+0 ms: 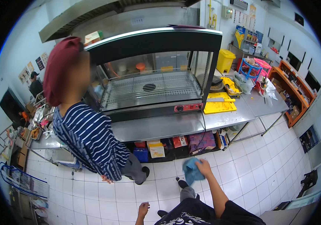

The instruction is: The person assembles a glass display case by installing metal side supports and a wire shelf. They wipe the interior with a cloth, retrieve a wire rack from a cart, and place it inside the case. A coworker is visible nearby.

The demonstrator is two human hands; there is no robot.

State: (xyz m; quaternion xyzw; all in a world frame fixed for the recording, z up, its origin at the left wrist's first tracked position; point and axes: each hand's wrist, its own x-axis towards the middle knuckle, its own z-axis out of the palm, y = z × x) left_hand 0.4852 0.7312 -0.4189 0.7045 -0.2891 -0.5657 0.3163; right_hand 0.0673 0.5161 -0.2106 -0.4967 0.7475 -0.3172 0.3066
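Holding cloth (192, 171), right hand (204, 167) hangs before display case (153, 42) containing wire rack (128, 89).

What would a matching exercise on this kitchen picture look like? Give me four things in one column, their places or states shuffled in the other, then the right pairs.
Things:
1. Blue cloth
2. Knife
3. Display case
4. Maroon cap

Places or states:
A. On the head of the co-worker in stripes
B. Lying on the yellow board
C. Black-framed, with a wire rack inside
D. Held in the right hand

Right pairs: 1-D, 2-B, 3-C, 4-A.
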